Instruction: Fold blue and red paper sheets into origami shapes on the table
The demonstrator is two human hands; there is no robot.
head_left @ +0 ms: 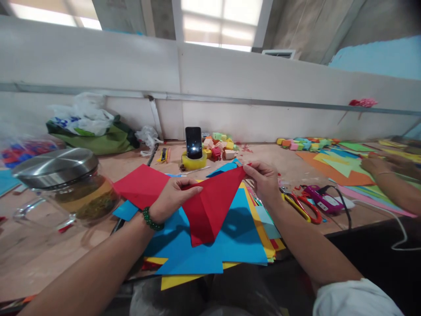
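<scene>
A creased sheet of red paper [205, 210] hangs between my two hands, above a pile of coloured sheets. My left hand [176, 193], with a green bead bracelet at the wrist, pinches its upper left edge between thumb and fingers. At the upper right corner, my right hand [263, 177] grips the same paper between thumb and fingertips. Blue paper [243, 241] lies beneath, over yellow paper [184, 281]. Another red sheet [143, 184] rests to the left, partly behind my left hand.
A glass tea jug [85, 197] stands left. Behind are a phone [194, 142], yellow tape [194, 163] and folded paper pieces [220, 145]. Scissors [301, 206] and a purple power adapter [322, 199] lie right, with a cable. A co-worker's hands [378, 164] touch paper at far right.
</scene>
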